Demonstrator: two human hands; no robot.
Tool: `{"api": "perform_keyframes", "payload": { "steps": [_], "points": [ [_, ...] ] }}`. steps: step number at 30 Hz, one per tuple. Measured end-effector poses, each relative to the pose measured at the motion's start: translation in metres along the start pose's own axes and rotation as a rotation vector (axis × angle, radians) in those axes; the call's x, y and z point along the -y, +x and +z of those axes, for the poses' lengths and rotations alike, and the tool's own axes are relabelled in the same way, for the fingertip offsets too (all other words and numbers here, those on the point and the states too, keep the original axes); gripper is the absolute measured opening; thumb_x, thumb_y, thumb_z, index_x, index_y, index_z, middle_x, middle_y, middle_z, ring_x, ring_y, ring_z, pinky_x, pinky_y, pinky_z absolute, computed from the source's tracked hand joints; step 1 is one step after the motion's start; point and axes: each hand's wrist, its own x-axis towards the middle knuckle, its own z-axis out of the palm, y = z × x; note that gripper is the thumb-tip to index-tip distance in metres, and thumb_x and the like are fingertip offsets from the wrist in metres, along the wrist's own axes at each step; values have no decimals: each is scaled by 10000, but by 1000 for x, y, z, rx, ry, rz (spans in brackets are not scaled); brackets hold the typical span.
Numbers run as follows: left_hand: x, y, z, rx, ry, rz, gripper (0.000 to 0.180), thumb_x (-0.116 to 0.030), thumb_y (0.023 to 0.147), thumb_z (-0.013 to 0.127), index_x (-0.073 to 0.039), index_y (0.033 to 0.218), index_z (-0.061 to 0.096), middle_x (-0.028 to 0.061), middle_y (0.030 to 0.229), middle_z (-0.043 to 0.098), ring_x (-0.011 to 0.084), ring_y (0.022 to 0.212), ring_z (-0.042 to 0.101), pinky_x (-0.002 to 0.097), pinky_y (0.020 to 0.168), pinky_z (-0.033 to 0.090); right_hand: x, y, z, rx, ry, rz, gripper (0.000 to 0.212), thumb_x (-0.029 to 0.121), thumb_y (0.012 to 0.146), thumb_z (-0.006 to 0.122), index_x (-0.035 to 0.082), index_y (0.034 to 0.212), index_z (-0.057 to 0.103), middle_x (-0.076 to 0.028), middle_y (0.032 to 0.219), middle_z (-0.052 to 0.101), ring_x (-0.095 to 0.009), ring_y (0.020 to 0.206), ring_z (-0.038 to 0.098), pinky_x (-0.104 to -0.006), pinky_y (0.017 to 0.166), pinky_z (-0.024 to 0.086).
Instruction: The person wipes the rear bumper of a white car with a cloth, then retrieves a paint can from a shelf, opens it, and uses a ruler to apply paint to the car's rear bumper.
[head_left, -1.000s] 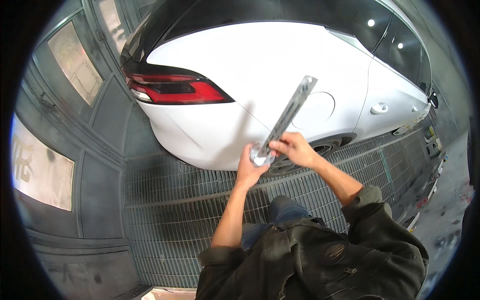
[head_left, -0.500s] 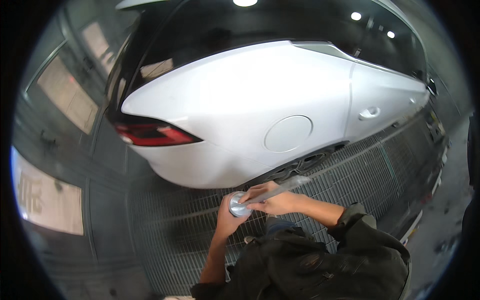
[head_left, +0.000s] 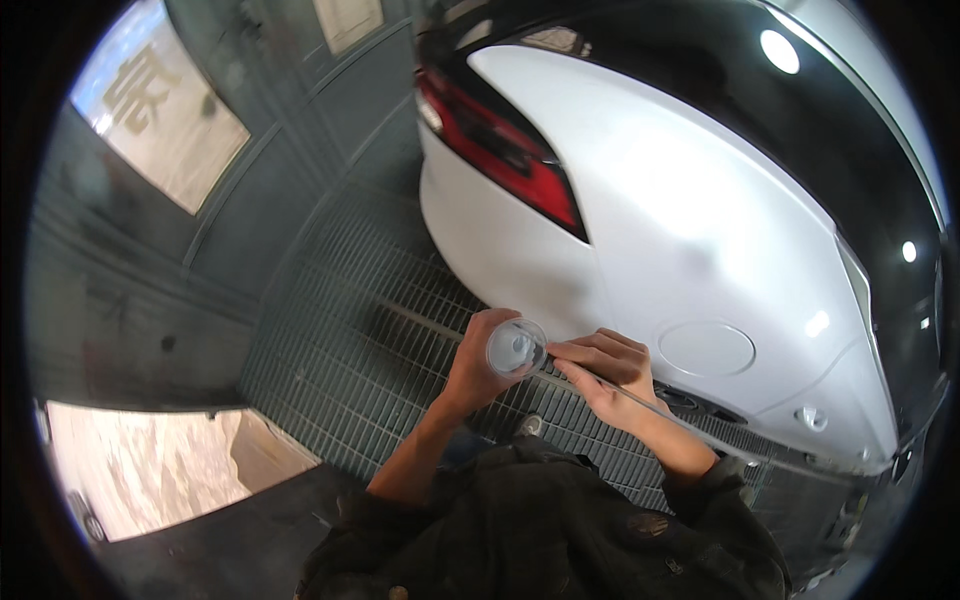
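Observation:
My left hand (head_left: 478, 362) is wrapped around a clear cup (head_left: 494, 348) with whitish-grey liquid inside. My right hand (head_left: 608, 372) pinches a long, thin grey stirring stick (head_left: 652, 404) just beside the cup's rim. One end of the stick dips into the cup, and the other runs past my right wrist toward the lower right. Both hands are in front of my body, close to the rear side of a white car (head_left: 690, 230). How far down the stick's tip reaches cannot be made out.
Metal floor grating (head_left: 345, 330) lies under me and alongside the car. The car's red tail light (head_left: 500, 150) and round fuel flap (head_left: 707, 347) face me. Dark wall panels with a window (head_left: 165, 110) stand to the left, near a bright doorway opening (head_left: 165, 465).
My view has turned left, so the car sits further right and a doorway shows. The stick's free end has swung from upper right to lower right; the cup's inside now shows better.

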Motion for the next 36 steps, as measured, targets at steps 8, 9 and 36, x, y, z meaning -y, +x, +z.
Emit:
{"api": "perform_keyframes", "payload": {
  "steps": [8,9,36],
  "points": [
    [86,-8,-103,-240,76,-181,715,-70,650,907,-57,1285,578,135,1284,594,366,1217,553,455,1032,470,9,69,160,36,352,349,195,7,947,706,-7,1142,708,-87,915,719,-88,722,630,-258,650,514],
    [98,-7,-119,-261,60,-212,714,-77,650,907,-55,1283,578,136,1284,594,369,1216,552,457,1031,469,1,76,184,-3,460,449,194,10,955,701,-16,1147,697,-81,916,712,-87,721,625,-253,650,512],
    [453,473,-589,-381,15,-66,668,-158,786,888,-37,1326,513,112,1319,547,237,1201,560,381,1052,448,-233,777,530,295,523,-16,316,122,843,721,155,1156,695,-82,1039,751,-317,869,734,-389,716,579]
  ]
}}
